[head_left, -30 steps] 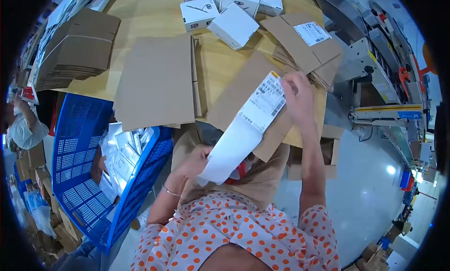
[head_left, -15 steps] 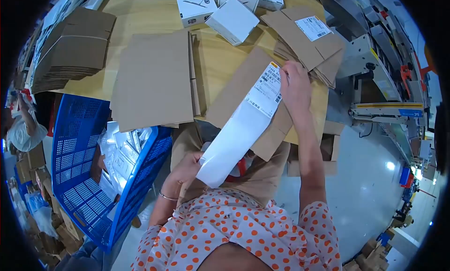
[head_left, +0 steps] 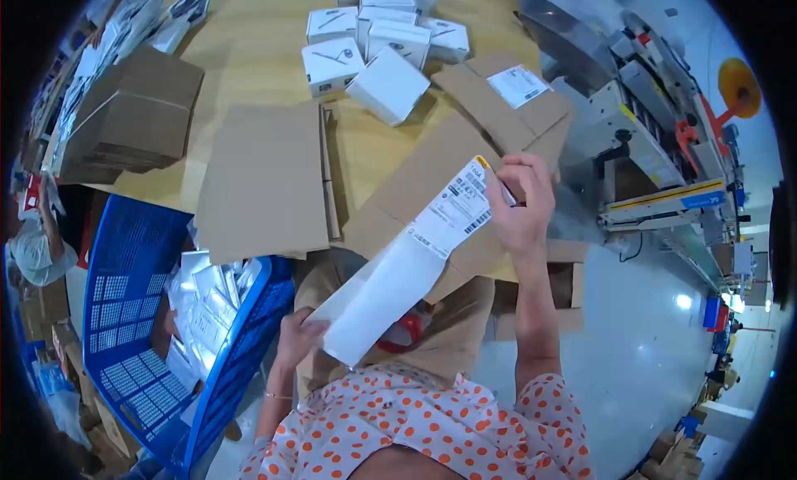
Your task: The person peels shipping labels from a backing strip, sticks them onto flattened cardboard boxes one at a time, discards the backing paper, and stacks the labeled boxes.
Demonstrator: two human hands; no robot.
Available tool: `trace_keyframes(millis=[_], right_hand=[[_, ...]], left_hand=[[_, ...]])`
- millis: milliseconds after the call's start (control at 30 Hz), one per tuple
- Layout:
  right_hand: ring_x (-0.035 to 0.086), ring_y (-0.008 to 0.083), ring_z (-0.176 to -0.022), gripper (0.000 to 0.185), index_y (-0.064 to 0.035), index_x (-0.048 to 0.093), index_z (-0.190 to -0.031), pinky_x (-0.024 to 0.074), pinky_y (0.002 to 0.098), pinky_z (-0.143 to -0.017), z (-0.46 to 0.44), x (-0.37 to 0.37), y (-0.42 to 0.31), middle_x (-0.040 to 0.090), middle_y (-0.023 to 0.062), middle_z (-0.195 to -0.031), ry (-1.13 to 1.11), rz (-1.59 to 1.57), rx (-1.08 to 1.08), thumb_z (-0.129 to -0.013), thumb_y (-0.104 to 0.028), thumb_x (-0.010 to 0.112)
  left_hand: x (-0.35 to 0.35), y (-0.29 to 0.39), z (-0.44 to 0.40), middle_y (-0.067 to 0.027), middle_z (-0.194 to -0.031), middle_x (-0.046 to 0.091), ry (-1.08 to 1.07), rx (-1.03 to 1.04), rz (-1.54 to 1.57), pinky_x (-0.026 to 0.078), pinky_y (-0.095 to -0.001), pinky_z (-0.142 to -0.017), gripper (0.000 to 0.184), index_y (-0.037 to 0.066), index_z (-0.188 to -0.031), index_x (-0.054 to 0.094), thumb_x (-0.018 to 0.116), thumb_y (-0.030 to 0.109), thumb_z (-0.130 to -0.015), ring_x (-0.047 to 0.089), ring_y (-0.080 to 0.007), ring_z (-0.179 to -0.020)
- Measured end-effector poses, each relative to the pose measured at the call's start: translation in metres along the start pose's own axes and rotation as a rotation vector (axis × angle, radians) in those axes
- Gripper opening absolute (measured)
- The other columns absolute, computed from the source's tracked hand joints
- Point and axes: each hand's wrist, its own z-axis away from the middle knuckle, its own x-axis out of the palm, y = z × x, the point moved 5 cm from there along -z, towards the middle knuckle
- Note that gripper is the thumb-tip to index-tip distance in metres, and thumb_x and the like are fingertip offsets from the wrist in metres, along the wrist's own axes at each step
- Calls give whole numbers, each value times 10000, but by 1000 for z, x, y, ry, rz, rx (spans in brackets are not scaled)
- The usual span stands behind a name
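Note:
A long white strip of label paper (head_left: 386,293) slants across my lap and the table edge. Its upper end carries a printed shipping label (head_left: 452,210) with barcodes. My right hand (head_left: 525,202) pinches the label's top right edge, thumb on the near side. Down at the strip's lower left corner, my left hand (head_left: 300,337) has its fingers closed on the paper. Beneath the strip lies a flat brown carton (head_left: 415,169) on the table. Beside it to the right, another flat carton (head_left: 486,90) bears a white label.
Flat cardboard (head_left: 261,181) overhangs the table's front edge. A tied carton stack (head_left: 137,119) and small white boxes (head_left: 390,86) stand further back. The blue basket (head_left: 124,289) at left holds silvery packets. Machinery (head_left: 639,140) stands at right; another person (head_left: 41,248) is far left.
My view has shifted, so the table things appear lower and slightly left. My right hand's fingers have lifted and curled at the label's edge; both hands keep hold of the strip.

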Motion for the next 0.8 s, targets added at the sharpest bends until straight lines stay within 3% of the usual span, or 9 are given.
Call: trace_keyframes(millis=[100, 133, 200, 267, 333, 467, 600, 633, 800], right_hand=[[520, 184, -771, 211, -38, 569, -883, 446, 290, -714, -33, -25, -3, 575, 63, -915, 180, 14, -157, -713, 35, 670], [540, 160, -784, 307, -33, 553, -1003, 455, 275, -709, -47, -34, 28, 585, 62, -926, 124, 13, 146, -726, 28, 670], [537, 136, -732, 411, -38, 500, -1121, 453, 252, -673, -90, -44, 51, 588, 51, -890, 227, -178, 150, -751, -20, 678], [549, 146, -695, 510, -30, 455, -1214, 471, 242, -677, -131, -29, 130, 585, 46, -810, 193, 90, 154, -771, -113, 694], [573, 247, -895, 585, -14, 439, -1257, 465, 333, -806, -142, -5, 172, 583, 126, -1010, 12, 275, 228, -773, -222, 693], [528, 313, -1056, 516, 6, 451, -1249, 412, 390, -922, -115, 35, 210, 521, 183, -1187, -150, 593, 44, -810, -210, 614], [584, 237, -813, 251, -22, 579, -1080, 461, 326, -765, -71, 58, 2, 632, 92, -948, -164, -73, 306, -861, -136, 533], [581, 201, -774, 235, -23, 582, -1066, 464, 301, -721, -55, 80, -35, 634, 76, -919, -306, 160, 103, -871, -147, 543], [605, 200, -886, 357, 46, 549, -1129, 491, 271, -766, 23, 207, -86, 636, 151, -1010, -689, -606, 548, -806, -87, 623]], left_hand=[[-12, -6, 3, -60, -709, 593, 386, 134, 5, 441, -276, -629, 113, -16, -821, 618, 635, 41, -725, 519, -172, -632], [-17, -1, 5, -67, -726, 596, 484, 214, 14, 440, -278, -645, 109, -9, -823, 618, 633, 35, -725, 525, -181, -652], [-37, 4, 23, -79, -759, 601, 749, 345, 20, 440, -283, -677, 105, 4, -827, 617, 631, 24, -725, 537, -200, -692], [-64, 6, 44, -86, -776, 604, 993, 394, 27, 439, -285, -693, 105, 11, -829, 617, 629, 19, -725, 543, -209, -711], [-82, 16, 54, -83, -826, 598, 1107, 492, 141, 433, -286, -725, 112, 19, -830, 619, 649, 18, -722, 544, -205, -765], [-128, 49, 51, -82, -1027, 569, 1104, 712, 211, 422, -303, -816, 155, 39, -830, 630, 712, 24, -700, 541, -215, -905], [-177, 71, 18, -103, -1243, 493, 972, 729, 318, 370, -342, -959, 149, 42, -831, 673, 722, 31, -691, 473, -264, -1134], [-187, 67, 1, -104, -1247, 499, 921, 732, 351, 353, -349, -979, 155, 45, -845, 682, 716, 32, -694, 453, -275, -1175], [-190, 71, -46, -147, -1117, 586, 657, 587, 375, 358, -330, -961, 129, 66, -811, 714, 711, 38, -685, 438, -287, -1218]])
